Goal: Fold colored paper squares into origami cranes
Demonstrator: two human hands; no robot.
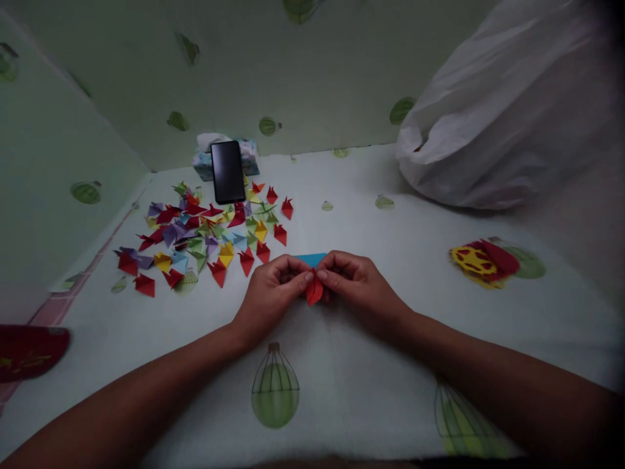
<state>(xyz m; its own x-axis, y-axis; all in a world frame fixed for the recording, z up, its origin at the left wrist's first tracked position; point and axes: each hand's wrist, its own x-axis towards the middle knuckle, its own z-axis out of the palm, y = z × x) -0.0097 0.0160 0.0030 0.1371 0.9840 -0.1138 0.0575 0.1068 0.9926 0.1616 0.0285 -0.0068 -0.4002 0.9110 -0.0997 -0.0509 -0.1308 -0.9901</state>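
Between both hands is a small red folded paper (314,292), its pointed lower part hanging below the fingertips. My left hand (277,286) pinches it from the left with thumb and forefinger. From the right, my right hand (355,281) pinches the same paper, the thumbs almost meeting. Just behind the fingers a piece of blue paper (312,259) shows, its lower part hidden by the hands. To the left of my left hand lies a spread pile of small folded paper figures (225,253) in red, yellow, green, blue and purple.
A dark-screened phone (228,172) leans on a tissue box (250,157) behind the pile. At the back right stands a large white plastic bag (469,150). Red and yellow cut-out pieces (481,260) lie at right. A red object (32,352) sits at the left edge.
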